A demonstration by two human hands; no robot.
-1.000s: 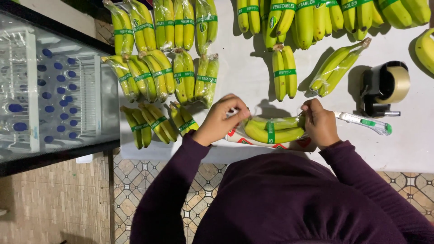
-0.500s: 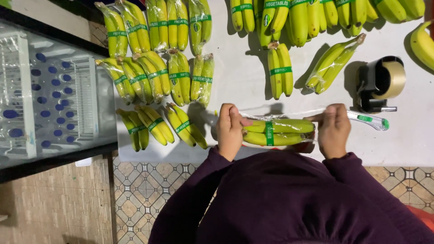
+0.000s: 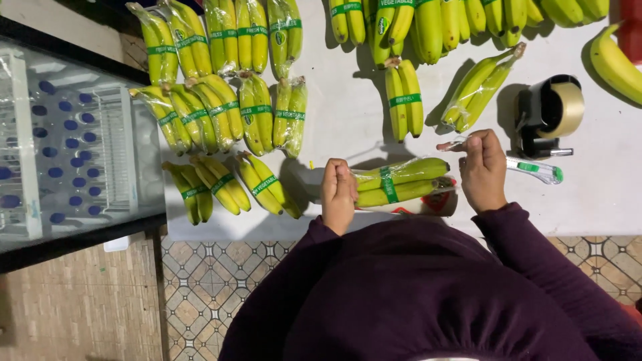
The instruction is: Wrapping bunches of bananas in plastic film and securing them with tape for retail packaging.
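A pair of green-yellow bananas (image 3: 400, 180) with a green band lies inside a clear plastic bag at the white table's near edge. My left hand (image 3: 339, 194) grips the bag's left end against the banana tips. My right hand (image 3: 483, 170) pinches the bag's right end, pulled to a thin twist (image 3: 451, 143) above the fingers. Under the bananas lies a white and red wrapper (image 3: 428, 205).
Several bagged and banded banana bunches (image 3: 221, 113) lie to the left and along the far side. A tape dispenser (image 3: 552, 110) and a green-white cutter (image 3: 538, 170) sit right of my right hand. A glass case (image 3: 67, 147) stands at the left, tiled floor (image 3: 200, 287) below.
Both hands moved apart along the bagged bananas. My right hand rose and drew the bag's end into a twist. The view shifted slightly.
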